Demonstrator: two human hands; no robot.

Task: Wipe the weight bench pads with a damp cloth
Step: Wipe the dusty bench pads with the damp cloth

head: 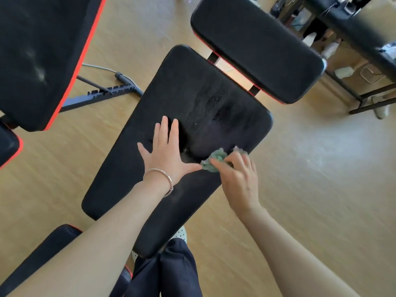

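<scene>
We see the left hand (165,151) flat on the long bench pad (128,159), fingers spread, pointing to 12 o'clock. At its 3 o'clock the right hand (237,179) clutches the green cloth (216,159) near the pad's right edge; wooden floor (310,168) lies beyond.

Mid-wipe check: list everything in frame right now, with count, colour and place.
long pad: one, black, centre, streaky marks on top.
short pad: one, black with red edge, beyond the long pad, upper right.
neighbouring pads: three, black with red edging, left and lower left.
cloth: one, green, bunched, near the long pad's right edge.
notched rail: one, dark, on the floor at left.
cable: one, grey, on the floor by the rail.
floor: light wood.
bracelet: one, silver, left wrist.
left hand: flat on the long pad, fingers spread.
right hand: grips the cloth.
</scene>
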